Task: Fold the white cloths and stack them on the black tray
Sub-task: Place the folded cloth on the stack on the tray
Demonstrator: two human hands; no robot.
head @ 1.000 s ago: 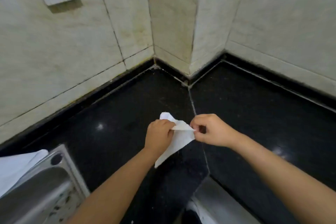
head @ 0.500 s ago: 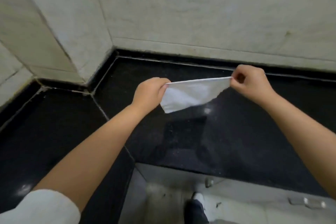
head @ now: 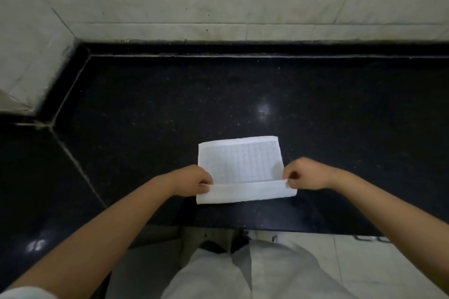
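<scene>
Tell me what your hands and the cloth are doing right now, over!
Left hand and right hand each pinch a near corner. White cloth flat on black counter, near edge folded over. Black tray not in view. Nothing in the way.

From my feed I see two bare forearms reaching in from the bottom corners, ending in the left hand [head: 194, 181] and the right hand [head: 307, 173], with no rings, watch or gloves on either. A white sleeve [head: 21, 292] edge shows at the lower left corner, pushed up high on the left arm. Below, I see light, off-white trousers [head: 243, 274], loosely creased, and a dark shoe [head: 213, 246] tip.
</scene>
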